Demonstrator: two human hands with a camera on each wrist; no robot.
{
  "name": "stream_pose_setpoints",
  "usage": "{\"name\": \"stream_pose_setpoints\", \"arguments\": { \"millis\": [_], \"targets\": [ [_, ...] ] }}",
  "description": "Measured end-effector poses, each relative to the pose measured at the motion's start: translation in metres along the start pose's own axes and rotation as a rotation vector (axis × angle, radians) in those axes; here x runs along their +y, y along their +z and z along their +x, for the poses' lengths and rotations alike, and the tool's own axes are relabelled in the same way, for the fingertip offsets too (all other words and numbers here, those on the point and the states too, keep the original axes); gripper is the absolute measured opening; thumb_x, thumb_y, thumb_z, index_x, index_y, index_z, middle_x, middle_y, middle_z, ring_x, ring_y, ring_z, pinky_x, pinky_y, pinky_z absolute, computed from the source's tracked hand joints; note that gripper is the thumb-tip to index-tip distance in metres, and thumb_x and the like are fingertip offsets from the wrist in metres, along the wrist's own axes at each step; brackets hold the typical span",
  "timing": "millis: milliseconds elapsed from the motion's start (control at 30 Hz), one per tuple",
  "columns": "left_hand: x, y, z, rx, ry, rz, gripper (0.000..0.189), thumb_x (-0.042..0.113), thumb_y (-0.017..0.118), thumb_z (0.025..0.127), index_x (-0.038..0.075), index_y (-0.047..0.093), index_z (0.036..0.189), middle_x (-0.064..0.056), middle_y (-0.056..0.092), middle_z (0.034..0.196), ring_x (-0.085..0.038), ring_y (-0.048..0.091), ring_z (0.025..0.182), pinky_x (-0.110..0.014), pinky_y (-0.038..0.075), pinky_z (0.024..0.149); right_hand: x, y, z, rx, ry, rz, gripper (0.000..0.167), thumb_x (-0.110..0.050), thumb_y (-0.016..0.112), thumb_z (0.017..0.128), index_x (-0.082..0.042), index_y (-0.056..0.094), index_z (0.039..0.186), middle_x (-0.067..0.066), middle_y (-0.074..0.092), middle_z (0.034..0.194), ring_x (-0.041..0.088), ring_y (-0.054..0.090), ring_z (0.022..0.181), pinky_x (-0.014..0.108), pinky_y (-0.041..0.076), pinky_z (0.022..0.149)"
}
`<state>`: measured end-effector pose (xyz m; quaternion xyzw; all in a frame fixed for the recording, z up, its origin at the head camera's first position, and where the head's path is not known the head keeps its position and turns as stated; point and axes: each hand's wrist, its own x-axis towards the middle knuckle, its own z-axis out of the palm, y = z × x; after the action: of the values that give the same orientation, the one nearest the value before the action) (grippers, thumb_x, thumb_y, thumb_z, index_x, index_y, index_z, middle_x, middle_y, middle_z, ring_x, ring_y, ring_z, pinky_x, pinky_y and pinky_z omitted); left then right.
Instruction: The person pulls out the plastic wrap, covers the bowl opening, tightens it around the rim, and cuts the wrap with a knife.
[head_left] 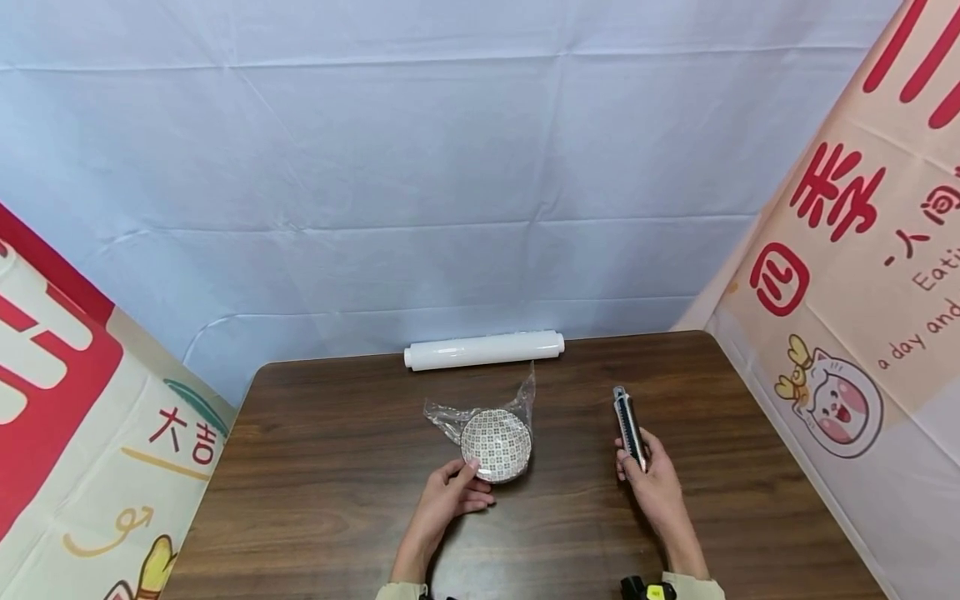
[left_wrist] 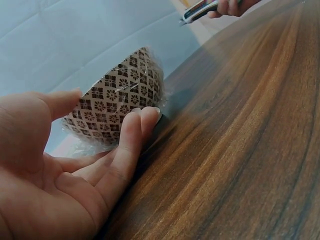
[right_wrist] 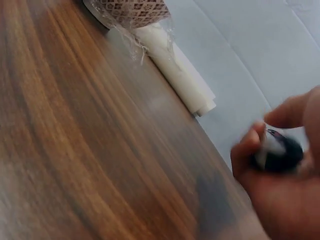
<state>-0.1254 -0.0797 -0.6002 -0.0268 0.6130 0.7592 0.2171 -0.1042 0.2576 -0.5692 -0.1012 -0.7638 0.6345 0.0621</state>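
Note:
A small patterned bowl (head_left: pixel 495 446) sits a little left of my right hand's side of the table, with clear cling film (head_left: pixel 450 419) sticking out in loose ends from its far side. My left hand (head_left: pixel 450 497) holds the bowl by its near left edge. In the left wrist view the thumb lies at the rim of the bowl (left_wrist: pixel 117 100) and fingers are against its lower side. Over to the right, my right hand (head_left: pixel 656 483) grips a utility knife (head_left: pixel 628 425), its front end pointing away from me. The right wrist view shows the knife blurred; whether its blade is out, I cannot tell.
A white roll of cling film (head_left: pixel 483 351) lies along the far edge of the brown wooden table (head_left: pixel 322 483). Behind it hangs a pale cloth (head_left: pixel 390 167). Printed banners stand at the left and right sides.

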Motion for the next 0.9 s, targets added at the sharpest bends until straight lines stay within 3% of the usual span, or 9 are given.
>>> {"name": "stream_pose_setpoints", "arguments": {
  "millis": [133,200,367,567,767,900],
  "targets": [
    [0.001,0.000,0.000,-0.001,-0.001,-0.006,0.054,0.037,0.062,0.107,-0.010,0.052,0.132,-0.015,0.075,0.098,-0.015,0.077,0.080,-0.027,0.065,0.077,-0.002,0.002,0.002,0.137,0.080,-0.228,0.048,-0.017,0.073,0.100,0.001,0.056,0.140,0.011,0.070,0.103,0.006,0.067,0.066,0.023,0.058,0.059],
    [0.001,-0.001,0.000,0.000,0.004,-0.004,0.054,0.037,0.061,0.107,-0.010,0.053,0.132,-0.015,0.075,0.098,-0.015,0.077,0.080,-0.027,0.065,0.077,-0.002,0.002,0.004,0.188,0.072,-0.336,0.042,-0.017,0.075,0.097,0.001,0.063,0.134,0.020,0.068,0.105,0.011,0.068,0.066,0.024,0.057,0.060],
    [0.000,-0.001,-0.001,-0.006,0.005,-0.009,0.054,0.037,0.062,0.107,-0.010,0.052,0.132,-0.016,0.075,0.098,-0.016,0.077,0.080,-0.027,0.065,0.077,0.001,0.001,0.006,0.282,0.044,-0.591,0.041,-0.024,0.081,0.091,0.001,0.071,0.122,0.021,0.070,0.102,0.024,0.063,0.074,0.030,0.045,0.062],
    [-0.001,0.000,-0.001,-0.006,-0.006,-0.021,0.056,0.037,0.063,0.107,-0.010,0.052,0.135,-0.015,0.074,0.097,-0.016,0.077,0.079,-0.027,0.065,0.077,0.008,-0.007,0.008,0.265,0.062,-0.653,0.047,-0.027,0.080,0.089,0.006,0.066,0.120,0.024,0.074,0.100,0.031,0.067,0.074,0.036,0.047,0.060],
    [-0.001,0.001,-0.001,0.003,-0.005,0.002,0.055,0.039,0.062,0.107,-0.009,0.054,0.132,-0.015,0.075,0.098,-0.016,0.077,0.082,-0.028,0.065,0.079,0.013,-0.008,0.008,0.248,0.044,-0.686,0.047,-0.025,0.078,0.089,0.011,0.068,0.118,0.031,0.061,0.110,0.040,0.062,0.084,0.054,0.052,0.070],
    [0.001,0.001,-0.004,0.011,-0.003,0.026,0.053,0.038,0.062,0.107,-0.009,0.055,0.130,-0.015,0.075,0.099,-0.016,0.078,0.083,-0.029,0.065,0.082,0.010,-0.009,0.009,0.185,0.061,-0.688,0.047,-0.026,0.075,0.092,0.012,0.065,0.119,0.030,0.062,0.107,0.036,0.061,0.081,0.047,0.050,0.067]
  ]
}}
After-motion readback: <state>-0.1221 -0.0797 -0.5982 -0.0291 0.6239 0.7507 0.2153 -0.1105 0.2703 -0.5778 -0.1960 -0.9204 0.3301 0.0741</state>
